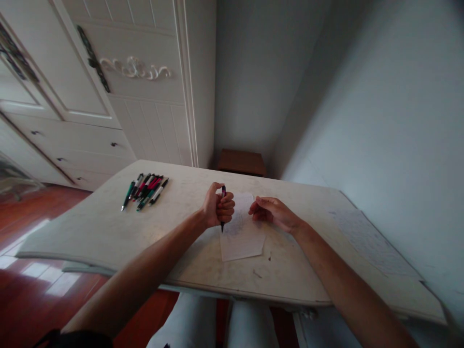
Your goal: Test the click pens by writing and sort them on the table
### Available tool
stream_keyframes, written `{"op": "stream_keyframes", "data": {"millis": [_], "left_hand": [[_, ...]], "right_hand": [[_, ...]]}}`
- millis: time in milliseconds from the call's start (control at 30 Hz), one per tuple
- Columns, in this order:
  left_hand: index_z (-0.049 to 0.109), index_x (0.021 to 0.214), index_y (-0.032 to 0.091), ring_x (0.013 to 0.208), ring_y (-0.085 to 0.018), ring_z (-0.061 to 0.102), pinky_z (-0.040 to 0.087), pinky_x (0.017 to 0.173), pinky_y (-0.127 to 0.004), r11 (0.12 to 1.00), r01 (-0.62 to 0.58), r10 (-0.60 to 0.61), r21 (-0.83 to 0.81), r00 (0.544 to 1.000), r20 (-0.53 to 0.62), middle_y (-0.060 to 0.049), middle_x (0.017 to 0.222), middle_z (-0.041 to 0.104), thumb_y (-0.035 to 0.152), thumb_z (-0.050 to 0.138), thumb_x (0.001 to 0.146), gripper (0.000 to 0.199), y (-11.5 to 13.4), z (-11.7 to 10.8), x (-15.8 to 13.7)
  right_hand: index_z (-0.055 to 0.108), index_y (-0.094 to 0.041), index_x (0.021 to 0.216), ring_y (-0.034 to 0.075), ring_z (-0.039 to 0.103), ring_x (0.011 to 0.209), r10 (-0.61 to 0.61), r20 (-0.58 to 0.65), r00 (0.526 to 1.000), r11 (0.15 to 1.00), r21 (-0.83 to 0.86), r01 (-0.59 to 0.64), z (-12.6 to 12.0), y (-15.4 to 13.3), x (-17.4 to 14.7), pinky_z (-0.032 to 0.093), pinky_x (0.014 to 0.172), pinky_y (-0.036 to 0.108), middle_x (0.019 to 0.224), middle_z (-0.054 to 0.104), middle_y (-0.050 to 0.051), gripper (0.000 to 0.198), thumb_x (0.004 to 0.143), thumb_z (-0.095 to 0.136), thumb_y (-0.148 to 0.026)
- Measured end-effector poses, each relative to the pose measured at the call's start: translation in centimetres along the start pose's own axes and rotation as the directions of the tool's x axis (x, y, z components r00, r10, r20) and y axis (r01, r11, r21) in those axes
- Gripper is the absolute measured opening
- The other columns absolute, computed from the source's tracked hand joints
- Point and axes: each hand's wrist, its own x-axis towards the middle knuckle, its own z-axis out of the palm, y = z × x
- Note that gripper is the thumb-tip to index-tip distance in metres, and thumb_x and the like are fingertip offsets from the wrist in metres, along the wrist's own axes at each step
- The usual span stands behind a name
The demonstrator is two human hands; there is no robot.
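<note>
My left hand (pixel 219 207) is wrapped round a dark pen (pixel 223 191) held upright, tip down, with the thumb near its top end. Below that fist lies a white sheet of paper (pixel 242 244) covered in part with bluish scribbles. My right hand (pixel 270 212) hovers by the paper's right edge, its fingers loosely curled and apart, with nothing seen in them. Off to the left, several pens (pixel 147 189) in black, white, green and red lie in a loose pile on the table.
The pale table (pixel 90 232) has a worn top and stands against the wall on the right. Another scribbled patch (pixel 373 239) shows near its right edge. Behind are a white cabinet (pixel 152 121) and a small brown wooden piece of furniture (pixel 241 161).
</note>
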Motion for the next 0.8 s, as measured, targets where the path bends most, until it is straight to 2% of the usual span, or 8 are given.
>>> {"op": "stream_keyframes", "data": {"millis": [433, 700, 800], "left_hand": [[0.031, 0.047, 0.020, 0.032, -0.006, 0.011, 0.021, 0.028, -0.016, 0.997, -0.069, 0.069, -0.024, 0.998, 0.007, 0.008, 0.042, 0.016, 0.048, 0.038, 0.082, 0.046, 0.02, -0.12, 0.02], [0.032, 0.049, 0.020, 0.031, -0.006, 0.017, 0.019, 0.028, -0.017, 0.988, -0.117, 0.112, -0.097, 0.992, -0.058, 0.008, 0.042, 0.019, 0.065, 0.035, 0.086, 0.059, -0.09, 0.31, 0.18], [0.033, 0.049, 0.020, 0.030, -0.007, 0.019, 0.020, 0.029, -0.017, 0.991, -0.110, 0.106, -0.075, 0.993, -0.054, 0.007, 0.042, 0.020, 0.061, 0.036, 0.088, 0.057, -0.20, 0.33, 0.27]], "right_hand": [[0.070, -0.013, 0.077, 0.011, 0.064, 0.062, -0.008, -0.003, 1.000, 0.999, 0.033, 0.008, -0.13, 0.14, 0.12, 0.051, 0.061, 0.023, 0.080, 0.072, 0.007, 0.043, 0.076, 0.071, -0.056], [0.070, -0.014, 0.078, 0.011, 0.064, 0.062, -0.013, 0.000, 1.000, 0.999, 0.048, 0.013, -0.47, 0.28, 0.29, 0.052, 0.061, 0.024, 0.081, 0.072, 0.008, 0.043, 0.077, 0.070, -0.057], [0.071, -0.014, 0.078, 0.011, 0.064, 0.061, -0.019, 0.001, 1.000, 0.999, 0.048, 0.019, -0.48, 0.22, 0.28, 0.052, 0.060, 0.024, 0.081, 0.072, 0.008, 0.043, 0.077, 0.070, -0.056]]}}
